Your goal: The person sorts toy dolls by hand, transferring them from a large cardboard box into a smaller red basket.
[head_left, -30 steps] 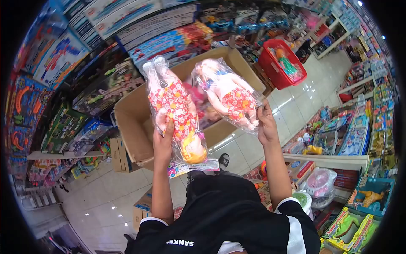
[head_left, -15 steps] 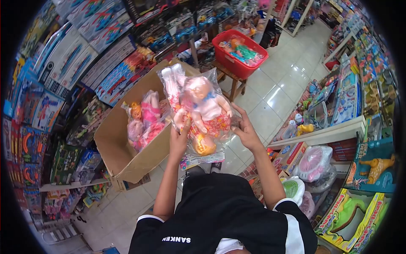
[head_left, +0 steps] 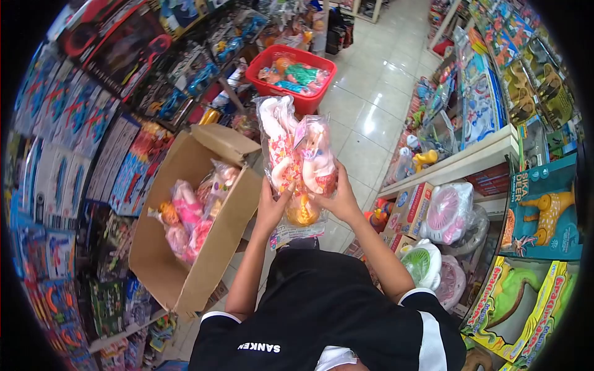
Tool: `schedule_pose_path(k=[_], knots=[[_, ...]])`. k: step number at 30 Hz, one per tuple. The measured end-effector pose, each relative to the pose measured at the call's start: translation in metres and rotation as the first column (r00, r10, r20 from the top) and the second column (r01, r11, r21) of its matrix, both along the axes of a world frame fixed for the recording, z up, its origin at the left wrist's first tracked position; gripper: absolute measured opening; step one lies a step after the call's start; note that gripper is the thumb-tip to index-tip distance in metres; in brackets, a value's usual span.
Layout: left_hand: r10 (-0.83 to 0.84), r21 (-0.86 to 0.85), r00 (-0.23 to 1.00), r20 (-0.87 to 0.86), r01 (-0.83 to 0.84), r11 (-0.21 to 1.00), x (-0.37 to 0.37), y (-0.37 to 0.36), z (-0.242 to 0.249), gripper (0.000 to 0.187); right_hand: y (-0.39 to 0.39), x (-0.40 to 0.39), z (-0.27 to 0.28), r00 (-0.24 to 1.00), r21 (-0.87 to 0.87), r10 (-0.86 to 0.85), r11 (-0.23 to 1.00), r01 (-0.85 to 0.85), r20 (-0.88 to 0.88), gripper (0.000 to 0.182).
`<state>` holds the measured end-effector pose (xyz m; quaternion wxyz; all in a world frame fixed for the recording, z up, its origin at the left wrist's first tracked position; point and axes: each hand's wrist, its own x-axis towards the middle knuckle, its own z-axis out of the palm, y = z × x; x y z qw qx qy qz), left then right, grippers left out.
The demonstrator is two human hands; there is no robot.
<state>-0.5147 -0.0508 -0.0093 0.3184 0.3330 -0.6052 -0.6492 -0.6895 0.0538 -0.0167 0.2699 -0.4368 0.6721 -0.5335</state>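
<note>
A shop aisle is shown, its pale tiled floor (head_left: 365, 123) bordered on both sides by crowded toy displays. A red basket (head_left: 307, 104), filled with bagged toys, is seen beyond the hands, and an open cardboard box (head_left: 216, 250) is placed to their left, with several wrapped dolls (head_left: 185, 207) heaped inside. Two more bagged dolls are held side by side in front of the person's body, outside the box. The flower-dressed doll (head_left: 286, 148) is turned feet away from the body, its yellow-haired head lowest; the second doll (head_left: 320, 164) is pointed the other way, overlapping it. The left hand (head_left: 272, 204) is closed around the first doll's side, thumb laid across the front (the other fingers are mostly hidden behind the plastic). The second doll is gripped likewise by the right hand (head_left: 341, 201), its thumb stretched inward over the wrapping. Below the yellow head, a printed card (head_left: 300, 232) can be seen.
</note>
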Motion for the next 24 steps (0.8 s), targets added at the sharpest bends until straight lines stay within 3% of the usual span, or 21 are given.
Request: schedule_pose_path(k=[7,8,9,11,20,24], knots=[[-0.065,0.049,0.996,-0.065,0.068,0.996,-0.073,-0.075,-0.03,0.055,-0.048,-0.072,-0.016,0.966,-0.077,-0.046,0.995,0.067,0.253,0.079],[-0.079,0.066,0.995,-0.065,0.083,0.994,-0.083,-0.09,-0.037,0.054,-0.058,-0.08,-0.02,0.93,-0.057,-0.072,0.993,0.099,0.36,0.068],[-0.095,0.079,0.993,-0.066,0.1,0.992,-0.093,-0.105,-0.037,0.053,-0.068,-0.089,-0.015,0.933,-0.049,-0.08,0.993,0.103,0.352,0.068],[-0.082,0.088,0.992,-0.1,0.091,0.992,-0.111,-0.13,-0.034,0.052,-0.089,-0.107,-0.004,0.839,0.056,-0.14,0.99,0.129,0.525,0.06],[0.068,-0.083,0.996,-0.053,-0.072,0.994,-0.154,-0.243,-0.048,0.048,-0.153,-0.17,-0.01,0.828,0.076,-0.242,0.969,0.237,0.505,0.052],[0.161,0.049,0.987,-0.026,-0.16,0.986,-0.164,-0.27,-0.054,0.047,-0.176,-0.199,-0.02,0.826,0.097,-0.258,0.965,0.242,0.502,0.053]])
